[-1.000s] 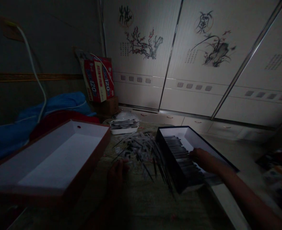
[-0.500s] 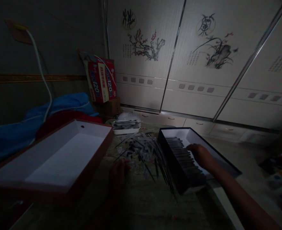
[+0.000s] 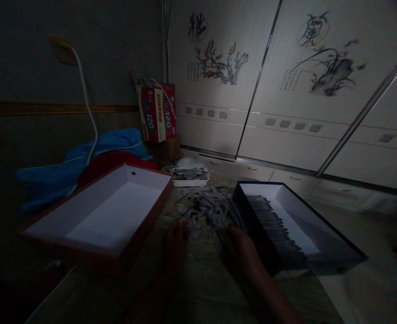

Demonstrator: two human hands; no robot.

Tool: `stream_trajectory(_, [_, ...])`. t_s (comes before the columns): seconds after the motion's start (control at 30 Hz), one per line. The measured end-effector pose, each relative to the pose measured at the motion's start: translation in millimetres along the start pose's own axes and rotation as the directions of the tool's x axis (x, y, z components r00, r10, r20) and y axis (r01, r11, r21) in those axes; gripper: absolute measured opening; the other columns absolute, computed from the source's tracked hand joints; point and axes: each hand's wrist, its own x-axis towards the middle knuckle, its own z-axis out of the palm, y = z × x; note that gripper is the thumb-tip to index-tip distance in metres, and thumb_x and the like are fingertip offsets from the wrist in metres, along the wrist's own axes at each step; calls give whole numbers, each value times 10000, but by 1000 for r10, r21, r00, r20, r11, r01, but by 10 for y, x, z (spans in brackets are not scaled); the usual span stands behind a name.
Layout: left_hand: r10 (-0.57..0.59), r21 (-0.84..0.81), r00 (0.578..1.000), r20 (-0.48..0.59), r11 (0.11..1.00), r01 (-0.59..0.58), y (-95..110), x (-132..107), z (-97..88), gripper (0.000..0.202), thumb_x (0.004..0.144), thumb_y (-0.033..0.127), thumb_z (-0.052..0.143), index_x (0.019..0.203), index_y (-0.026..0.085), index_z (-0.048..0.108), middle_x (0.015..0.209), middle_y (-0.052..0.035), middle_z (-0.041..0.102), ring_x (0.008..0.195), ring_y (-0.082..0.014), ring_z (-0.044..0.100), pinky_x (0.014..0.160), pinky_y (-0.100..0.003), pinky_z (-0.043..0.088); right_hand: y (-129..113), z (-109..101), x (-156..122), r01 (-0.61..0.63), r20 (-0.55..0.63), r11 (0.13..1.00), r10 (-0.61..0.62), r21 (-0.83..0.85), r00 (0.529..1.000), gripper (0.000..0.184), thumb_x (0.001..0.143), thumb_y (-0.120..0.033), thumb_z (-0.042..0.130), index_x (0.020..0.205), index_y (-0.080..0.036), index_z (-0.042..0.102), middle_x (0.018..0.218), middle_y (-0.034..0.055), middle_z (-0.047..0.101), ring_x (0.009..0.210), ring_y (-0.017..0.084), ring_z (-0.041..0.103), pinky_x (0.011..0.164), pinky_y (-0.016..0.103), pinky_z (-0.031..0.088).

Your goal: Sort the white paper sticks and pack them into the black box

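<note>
Between my hands lies a loose pile of thin dark sticks and clear plastic pieces, which look like pen parts. My left hand is closed at the pile's near left edge, fingertips pressed together; what is in them is too dark to make out. At the near right edge, my right hand has its fingers drawn together over the pile. A thin dark stick meets its fingertips, but the grip is blurred. Beside it, a dark-edged box holds a row of dark pen-like sticks along its left side.
An open reddish box with a white inside stands at the left. Behind the pile sits a white tray of similar sticks. A blue cloth, red cartons and a white cabinet are farther back.
My right hand has left the row of sticks in the dark box and moved left to the pile. My left hand stays by the pile. The view has turned slightly left.
</note>
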Motion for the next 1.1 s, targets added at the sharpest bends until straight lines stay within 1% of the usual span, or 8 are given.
stream_trajectory(0.1, [-25, -41, 1000, 4, 999, 25, -38, 18, 6, 448, 692, 560, 512, 707, 136, 657, 517, -8, 581, 483, -141, 517, 484, -249, 397, 134, 161, 222, -111, -40, 965, 104, -237, 994, 206, 848, -165, 405, 860, -173, 610, 873, 75, 641, 801, 173, 601, 683, 228, 432])
stream_trajectory(0.17, [-21, -58, 1000, 17, 998, 22, -77, 35, 13, 465, 680, 576, 521, 713, 132, 657, 504, -3, 571, 461, -132, 501, 466, -244, 387, 204, 194, 363, -187, -97, 926, 164, -327, 982, 199, 817, -127, 430, 924, -157, 595, 925, 105, 615, 841, 195, 590, 703, 244, 428])
stream_trajectory(0.3, [-13, -64, 1000, 8, 998, 13, -124, 52, 27, 453, 685, 571, 525, 686, 136, 651, 481, 2, 561, 442, -121, 482, 450, -235, 380, 261, 198, 609, -250, -154, 893, 206, -374, 966, 293, 786, -96, 452, 1062, -141, 539, 1030, 123, 557, 855, 195, 591, 674, 239, 419])
stream_trajectory(0.4, [-16, -59, 1000, 3, 998, 16, -122, 49, 32, 427, 699, 557, 519, 670, 149, 642, 480, -1, 568, 437, -120, 483, 444, -230, 380, 281, 212, 770, -266, -153, 877, 223, -399, 963, 319, 823, -59, 375, 1086, -149, 530, 1029, 110, 560, 866, 169, 598, 688, 224, 409])
stream_trajectory(0.53, [17, -36, 999, 38, 999, -16, -128, 53, 26, 427, 710, 562, 506, 682, 159, 647, 484, -9, 582, 428, -122, 478, 439, -231, 376, 313, 251, 909, -304, -148, 850, 266, -430, 953, 324, 863, -57, 307, 1082, -132, 534, 1001, 133, 574, 863, 182, 611, 692, 252, 414])
stream_trajectory(0.7, [36, -28, 999, 32, 999, -35, -176, 64, 23, 463, 696, 584, 513, 682, 142, 649, 482, -13, 579, 425, -122, 477, 439, -234, 376, 341, 275, 890, -305, -114, 836, 285, -456, 952, 312, 874, -85, 302, 1030, -150, 565, 1003, 131, 575, 829, 181, 625, 645, 252, 415])
stream_trajectory(0.9, [28, -26, 997, 70, 999, -27, -176, 45, 33, 422, 743, 528, 479, 719, 138, 639, 503, -12, 584, 450, -125, 493, 451, -227, 384, 300, 261, 744, -262, -74, 846, 258, -465, 963, 271, 846, -120, 372, 1015, -158, 581, 962, 123, 594, 820, 192, 619, 628, 257, 410])
stream_trajectory(1.1, [30, 28, 994, 108, 999, -33, -156, 14, 61, 370, 734, 485, 487, 694, 150, 638, 514, -6, 589, 494, -147, 538, 488, -238, 409, 156, 241, 450, -110, -31, 907, 106, -406, 994, 168, 813, -177, 445, 920, -197, 574, 938, 83, 608, 802, 188, 603, 616, 250, 414])
